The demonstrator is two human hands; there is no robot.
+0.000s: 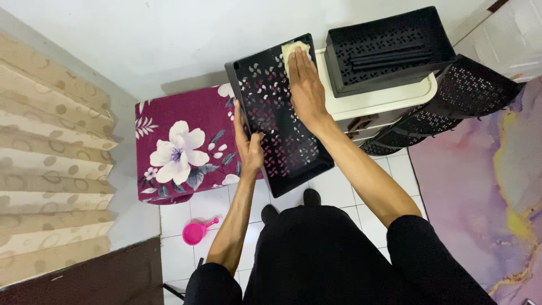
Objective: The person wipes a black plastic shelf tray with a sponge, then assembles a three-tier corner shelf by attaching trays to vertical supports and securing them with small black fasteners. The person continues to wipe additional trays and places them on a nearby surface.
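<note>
Plainly, both hands are on the black perforated panel, a flat rectangular piece with leaf-shaped cut-outs that lies tilted between the person's arms. The left hand grips the panel's near left edge, thumb on the upper face and fingers wrapped round the rim, so it is closed on the panel. The right hand lies flat and open, fingers together and stretched forward, pressing a pale yellow cloth against the panel's far corner; only the front of the cloth peeps out beyond the fingertips.

Just left of the left hand, and partly under the panel, stands a maroon box with white flowers, touching the panel's left side. Beyond the right hand, the panel's far end rests over a cream shelf top. On that top, just right of the right hand, sits a black perforated basket with loose black rods inside it. Further right, more black perforated panels lean against the shelf. Below the left forearm, on the white tiled floor, lies a small pink scoop. Well to the right of the right arm spreads a purple and yellow rug, and well left of the left hand hangs a beige curtain.
</note>
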